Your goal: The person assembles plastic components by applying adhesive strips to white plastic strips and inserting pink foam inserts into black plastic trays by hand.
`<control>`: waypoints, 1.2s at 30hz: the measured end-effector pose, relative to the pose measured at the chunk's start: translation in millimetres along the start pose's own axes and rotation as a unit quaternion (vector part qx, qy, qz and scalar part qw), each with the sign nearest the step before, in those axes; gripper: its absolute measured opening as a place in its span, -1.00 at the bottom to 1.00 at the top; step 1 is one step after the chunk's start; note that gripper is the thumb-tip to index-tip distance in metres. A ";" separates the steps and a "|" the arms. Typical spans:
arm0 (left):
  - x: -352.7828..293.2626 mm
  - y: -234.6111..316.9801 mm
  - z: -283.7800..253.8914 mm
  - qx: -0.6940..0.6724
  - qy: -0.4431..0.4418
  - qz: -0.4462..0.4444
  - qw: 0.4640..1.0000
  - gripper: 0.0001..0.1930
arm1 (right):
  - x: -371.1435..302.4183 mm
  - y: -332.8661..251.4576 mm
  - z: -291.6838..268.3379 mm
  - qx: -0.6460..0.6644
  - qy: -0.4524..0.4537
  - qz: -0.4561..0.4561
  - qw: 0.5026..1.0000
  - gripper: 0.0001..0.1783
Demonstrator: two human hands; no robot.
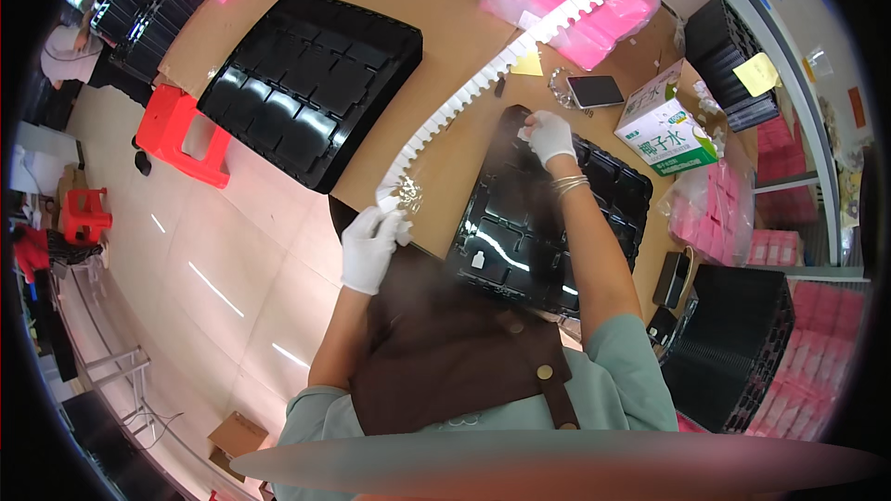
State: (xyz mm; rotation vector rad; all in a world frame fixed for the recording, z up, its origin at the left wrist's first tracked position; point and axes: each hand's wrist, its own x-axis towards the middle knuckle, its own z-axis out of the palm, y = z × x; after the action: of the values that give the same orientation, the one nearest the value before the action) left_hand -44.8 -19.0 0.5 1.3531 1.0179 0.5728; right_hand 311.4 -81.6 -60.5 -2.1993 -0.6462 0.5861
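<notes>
My left hand (368,253), in a white glove, is closed with its fingertips around some small white pieces (402,227). It is just below the near end of a long white toothed strip (445,109) that curves across the table. My right hand (551,138), also gloved, is over the far edge of a glossy black compartment tray (501,187) in front of me. Its fingers pinch what looks like a small white piece (524,133). Another small white piece (478,260) lies in a near-left compartment of that tray.
Stacked black trays (316,83) stand on the table's left part. Beyond are pink plastic-wrapped packs (594,9), a phone (595,91) and a white-green carton (670,134). More black trays (733,339) are piled at right. A red stool (172,130) stands on the floor at left.
</notes>
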 end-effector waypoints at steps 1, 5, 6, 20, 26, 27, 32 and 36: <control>1.3 -1.4 8.3 -0.026 -0.011 0.021 0.999 -0.88 | -2.1 -2.1 2.1 -0.058 0.016 -0.040 0.997 -0.88; 2.9 4.7 17.6 -0.061 -0.044 -0.013 0.997 -0.89 | 3.5 11.6 9.8 -0.112 0.061 -0.147 0.981 -0.89; 3.4 3.8 18.1 -0.035 -0.056 -0.003 0.998 -0.88 | 2.9 18.3 5.0 -0.113 0.063 -0.143 0.981 -0.89; 14.8 97.5 37.6 -0.105 -0.108 0.265 0.952 -0.89 | -213.2 -13.6 31.4 -0.099 -0.122 -0.147 0.977 -0.88; 20.1 22.5 16.6 -0.024 -0.088 0.051 0.995 -0.82 | -218.7 -8.5 27.6 -0.055 -0.204 -0.076 0.974 -0.86; 17.5 0.6 9.1 -0.004 -0.077 -0.002 0.997 -0.81 | -221.2 -5.7 30.7 -0.051 -0.141 -0.068 0.986 -0.84; -12.8 -54.2 -12.5 0.088 -0.061 -0.076 0.991 -0.81 | -222.9 -15.2 40.0 -0.072 -0.171 -0.072 0.980 -0.83; -8.9 -103.1 -23.2 0.108 -0.053 -0.005 0.993 -0.81 | -223.7 -5.4 44.7 -0.123 -0.090 -0.166 0.974 -0.95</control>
State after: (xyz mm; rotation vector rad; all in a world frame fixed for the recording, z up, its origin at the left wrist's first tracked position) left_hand -90.6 -32.9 -94.1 1.5520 1.0201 0.3861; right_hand 112.2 -190.8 -38.1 -2.2065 -1.2113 0.5570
